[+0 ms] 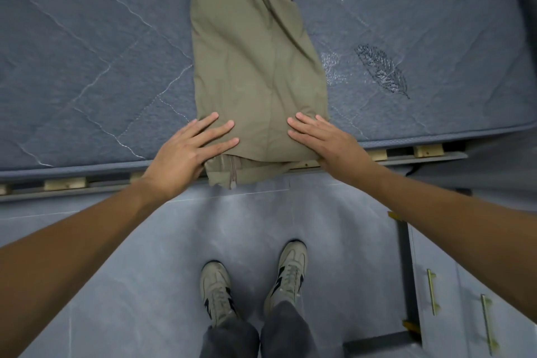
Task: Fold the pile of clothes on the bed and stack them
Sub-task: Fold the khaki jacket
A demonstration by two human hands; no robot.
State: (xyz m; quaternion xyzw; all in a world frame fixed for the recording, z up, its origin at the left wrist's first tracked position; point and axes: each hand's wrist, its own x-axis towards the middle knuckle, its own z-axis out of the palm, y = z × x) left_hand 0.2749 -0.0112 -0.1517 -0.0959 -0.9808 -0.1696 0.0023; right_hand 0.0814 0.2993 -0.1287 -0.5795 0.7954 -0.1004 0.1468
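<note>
Both hands, left hand [186, 151] and right hand [328, 142], press flat with fingers spread on the green pants [255, 67], maybe trousers, at the bed [87, 67] edge.

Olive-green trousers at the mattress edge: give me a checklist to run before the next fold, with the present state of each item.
1. Both hands flat on the cloth: left hand and right hand press the near end. Ok.
2. Olive-green trousers laid lengthwise on the blue quilted mattress. Ok.
3. Near end fully on the mattress: waist with zip hangs over the edge. Not ok.
4. Far end smoothed: bunched at the top. Not ok.
5. Stack of folded clothes ready: cannot tell.
</note>
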